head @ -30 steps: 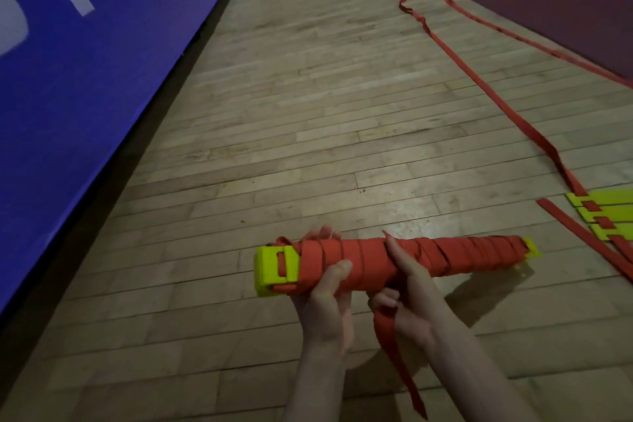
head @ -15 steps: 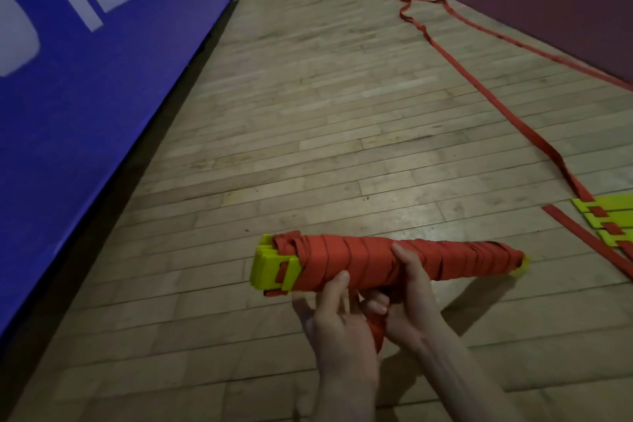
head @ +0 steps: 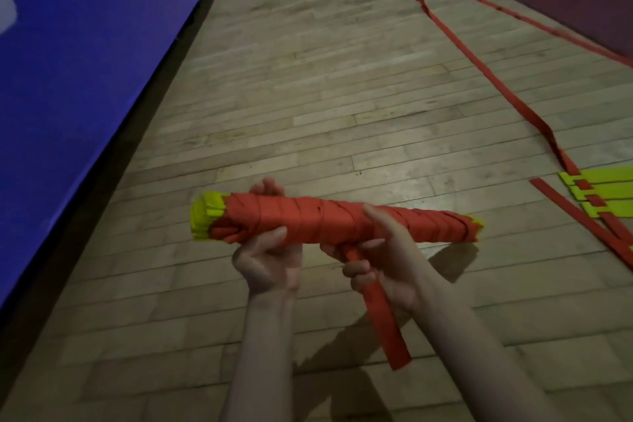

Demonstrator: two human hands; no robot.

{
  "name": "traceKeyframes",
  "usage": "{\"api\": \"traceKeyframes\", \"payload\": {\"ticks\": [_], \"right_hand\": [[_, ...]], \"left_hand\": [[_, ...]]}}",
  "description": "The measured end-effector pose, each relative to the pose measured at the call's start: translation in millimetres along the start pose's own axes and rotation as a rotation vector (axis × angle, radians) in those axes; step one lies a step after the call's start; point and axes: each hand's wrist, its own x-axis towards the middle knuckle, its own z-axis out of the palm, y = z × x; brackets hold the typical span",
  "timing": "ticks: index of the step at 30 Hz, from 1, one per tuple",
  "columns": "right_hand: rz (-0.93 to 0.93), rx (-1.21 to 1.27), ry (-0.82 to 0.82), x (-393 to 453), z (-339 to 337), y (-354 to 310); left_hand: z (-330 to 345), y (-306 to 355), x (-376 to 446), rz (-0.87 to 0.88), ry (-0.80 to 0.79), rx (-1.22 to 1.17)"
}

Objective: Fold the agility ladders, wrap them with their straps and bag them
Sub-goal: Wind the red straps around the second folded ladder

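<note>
A folded bundle of yellow plastic ladder rungs bound in red webbing strap [head: 329,221] is held level above a pale wooden plank floor [head: 308,96].

The bundle is gripped from below by the left hand [head: 269,259] near its 9 o'clock end; the loose red strap tail [head: 382,312] is pinched by the right hand [head: 383,262] under the middle. Wrapping appears nearly done, the tail unsecured. At 3 o'clock a second yellow-and-red ladder [head: 596,195] lies unwrapped. No bag is seen.
</note>
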Motion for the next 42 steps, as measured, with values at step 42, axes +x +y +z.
{"api": "traceKeyframes", "payload": {"ticks": [42], "right_hand": [[-0.007,0.285,0.064,40.8,4.8,15.8]], "left_hand": [[10.3,-10.6,-30.4,-0.013,0.73,0.228]]}}
